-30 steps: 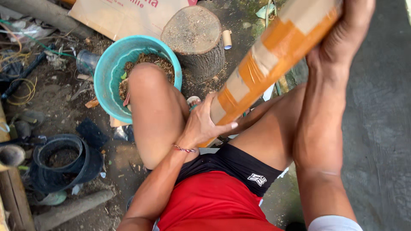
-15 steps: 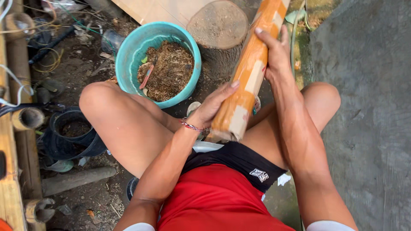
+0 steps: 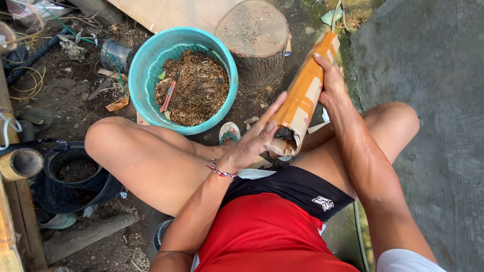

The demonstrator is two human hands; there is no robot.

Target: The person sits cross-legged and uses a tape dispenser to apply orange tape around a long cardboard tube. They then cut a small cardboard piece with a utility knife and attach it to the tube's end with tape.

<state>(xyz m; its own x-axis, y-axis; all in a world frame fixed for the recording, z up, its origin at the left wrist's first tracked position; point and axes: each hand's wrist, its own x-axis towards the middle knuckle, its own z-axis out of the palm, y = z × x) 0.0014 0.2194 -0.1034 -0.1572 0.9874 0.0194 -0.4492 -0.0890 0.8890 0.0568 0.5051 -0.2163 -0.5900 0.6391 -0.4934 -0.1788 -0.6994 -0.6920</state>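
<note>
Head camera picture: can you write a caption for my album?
A seated person's left hand cups the open end of an orange-taped tube that the right hand grips, beside a teal basin.

Bare dirt ground (image 3: 75, 90) carries the scene, with grey concrete (image 3: 433, 100) on the right. A teal basin (image 3: 146, 70) of brown shavings stands far centre, a cut log stump (image 3: 257, 43) just right of it. A black pot (image 3: 75, 176) of soil sits near left, a grey log (image 3: 85, 234) lying nearer

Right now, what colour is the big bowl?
Teal-blue bowl, seen from the head view.
</note>
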